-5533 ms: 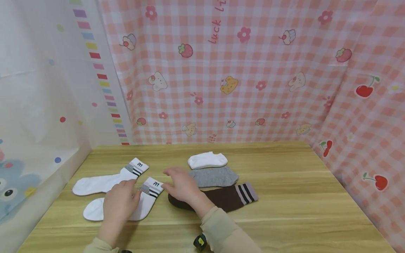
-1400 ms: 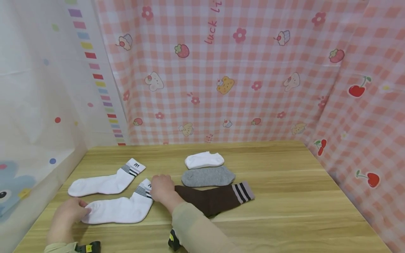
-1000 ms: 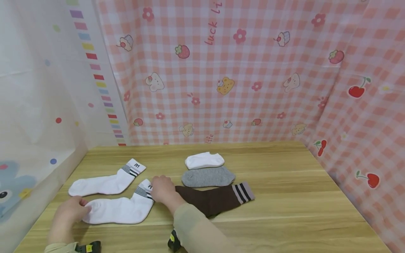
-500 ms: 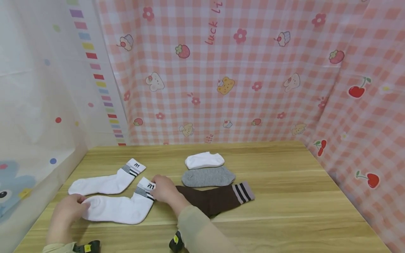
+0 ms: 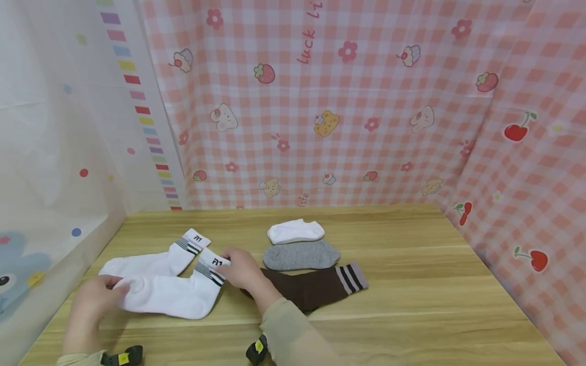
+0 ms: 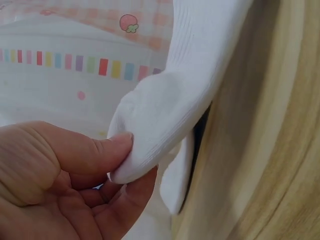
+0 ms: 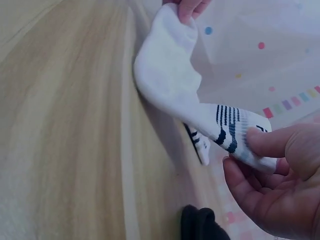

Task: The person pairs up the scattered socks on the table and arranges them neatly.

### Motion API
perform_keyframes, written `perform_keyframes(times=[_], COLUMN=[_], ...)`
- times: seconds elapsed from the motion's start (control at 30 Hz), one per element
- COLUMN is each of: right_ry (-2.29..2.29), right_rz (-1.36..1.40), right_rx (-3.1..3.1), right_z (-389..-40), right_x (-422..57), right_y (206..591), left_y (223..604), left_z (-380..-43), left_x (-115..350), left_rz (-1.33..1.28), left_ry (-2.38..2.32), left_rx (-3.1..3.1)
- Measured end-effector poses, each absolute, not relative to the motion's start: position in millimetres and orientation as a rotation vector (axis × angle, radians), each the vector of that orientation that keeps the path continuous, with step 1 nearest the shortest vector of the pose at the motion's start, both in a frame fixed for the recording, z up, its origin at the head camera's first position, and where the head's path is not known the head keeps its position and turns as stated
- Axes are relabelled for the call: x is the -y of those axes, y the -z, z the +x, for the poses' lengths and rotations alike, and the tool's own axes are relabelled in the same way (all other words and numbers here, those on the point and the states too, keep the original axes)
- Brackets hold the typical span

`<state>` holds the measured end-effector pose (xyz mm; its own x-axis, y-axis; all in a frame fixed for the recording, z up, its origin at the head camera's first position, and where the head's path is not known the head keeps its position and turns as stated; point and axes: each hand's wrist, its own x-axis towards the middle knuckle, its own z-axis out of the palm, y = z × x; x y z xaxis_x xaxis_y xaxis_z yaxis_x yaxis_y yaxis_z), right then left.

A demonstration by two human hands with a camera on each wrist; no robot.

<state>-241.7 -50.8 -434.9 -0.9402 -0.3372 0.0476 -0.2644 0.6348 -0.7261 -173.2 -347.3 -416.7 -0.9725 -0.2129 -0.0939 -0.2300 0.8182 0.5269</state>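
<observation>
A white sock [image 5: 169,297] with black stripes and lettering on its cuff hangs between both hands, raised a little off the table. At its toe end, my left hand [image 5: 93,302] pinches the fabric between thumb and fingers, plain in the left wrist view. My right hand [image 7: 280,170] grips the striped cuff, thumb on top and fingers beneath. Just behind lies a matching white sock [image 5: 142,264], flat on the table and partly covered by the raised one in the head view.
Right of the hands a dark brown sock [image 5: 316,287] with a striped cuff lies under the right forearm. Behind it are a grey ankle sock [image 5: 302,255] and a white ankle sock [image 5: 296,232]. Patterned curtains [image 5: 293,101] enclose the wooden table [image 5: 412,305].
Earlier both hands hovered over the near white sock and the brown one; then they took the near white sock by toe and cuff. Over the last second it has risen toward the matching sock.
</observation>
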Motion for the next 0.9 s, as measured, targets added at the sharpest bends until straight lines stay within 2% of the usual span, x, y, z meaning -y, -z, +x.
perform_keyframes(times=[0.37, 0.9], right_ry=[1.379, 1.53], right_rz=[-0.546, -0.558], right_rx=[-2.77, -2.747], right_z=[-238, -234], right_x=[39, 17], right_y=[427, 420], left_y=[408, 403], left_z=[-173, -174], left_x=[338, 318], left_rz=[-0.48, -0.417], left_ry=[-0.996, -1.094], left_rx=[-2.924, -3.066])
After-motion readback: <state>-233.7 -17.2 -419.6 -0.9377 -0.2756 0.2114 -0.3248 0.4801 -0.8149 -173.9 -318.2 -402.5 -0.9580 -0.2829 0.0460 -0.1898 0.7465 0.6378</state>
